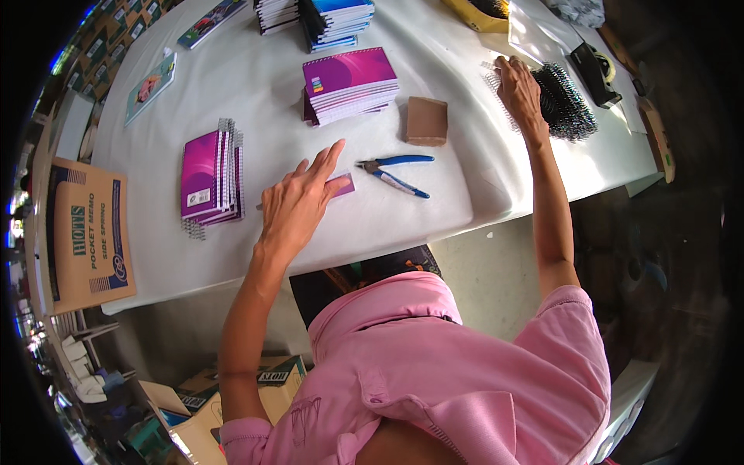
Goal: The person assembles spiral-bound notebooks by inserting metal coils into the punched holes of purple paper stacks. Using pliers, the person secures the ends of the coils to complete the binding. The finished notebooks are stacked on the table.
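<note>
Near the front edge of the white-covered table [434, 62], the left hand [298, 201] lies flat with fingers spread and pressed on a small purple notebook [343, 184]; the hand covers nearly all of it, so only one corner shows past the fingertips. Toward the right edge, the right hand [519, 89] rests on a heap of black spiral binding coils [566, 101], fingers curled down into them; whether it pinches a coil cannot be told. Blue-handled pliers [395, 172] lie just beside the covered notebook, a brown cardboard square [426, 121] beyond them. A stack of unbound purple notebooks [350, 84] sits mid-table, and bound spiral notebooks [211, 177] lean together near the left edge. A printed cardboard box [87, 232] at the left corner is bent by the lens. Stacks at the far edge are cut off.
</note>
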Tool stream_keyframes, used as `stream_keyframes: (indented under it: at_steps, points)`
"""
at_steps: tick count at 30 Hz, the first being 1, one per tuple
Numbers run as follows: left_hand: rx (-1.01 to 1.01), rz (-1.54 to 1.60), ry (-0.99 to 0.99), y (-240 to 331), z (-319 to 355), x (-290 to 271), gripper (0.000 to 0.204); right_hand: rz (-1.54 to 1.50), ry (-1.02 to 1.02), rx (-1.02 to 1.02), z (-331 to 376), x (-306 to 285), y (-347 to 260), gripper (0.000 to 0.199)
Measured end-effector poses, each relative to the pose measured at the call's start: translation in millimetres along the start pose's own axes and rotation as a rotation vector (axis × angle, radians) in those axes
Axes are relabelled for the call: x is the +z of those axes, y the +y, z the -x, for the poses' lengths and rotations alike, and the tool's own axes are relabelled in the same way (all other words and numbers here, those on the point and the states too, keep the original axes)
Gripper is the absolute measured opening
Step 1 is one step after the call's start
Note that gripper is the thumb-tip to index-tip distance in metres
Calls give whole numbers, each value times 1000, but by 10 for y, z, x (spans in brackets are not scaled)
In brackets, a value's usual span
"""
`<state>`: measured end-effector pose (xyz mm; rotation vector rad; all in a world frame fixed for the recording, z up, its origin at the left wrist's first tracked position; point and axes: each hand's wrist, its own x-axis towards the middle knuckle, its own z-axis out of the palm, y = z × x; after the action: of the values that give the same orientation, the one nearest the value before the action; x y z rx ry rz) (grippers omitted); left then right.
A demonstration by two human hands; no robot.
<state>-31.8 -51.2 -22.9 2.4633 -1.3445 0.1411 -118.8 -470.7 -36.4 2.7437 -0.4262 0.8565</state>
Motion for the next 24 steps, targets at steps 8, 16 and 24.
stream_keyframes:
  at_steps: [8, 16, 24]
  points:
    - [-46, 48, -130, -52, -48, -43, 48, -1259, -404, -54, 255, -667, -1919, 20]
    - [-47, 48, -169, -70, -62, -61, 50, -1445, -696, -118, 240, -529, -1892, 15]
    - [-74, 37, -195, -35, -81, -93, 55, -1112, -476, -333, 234, -698, -1971, 19]
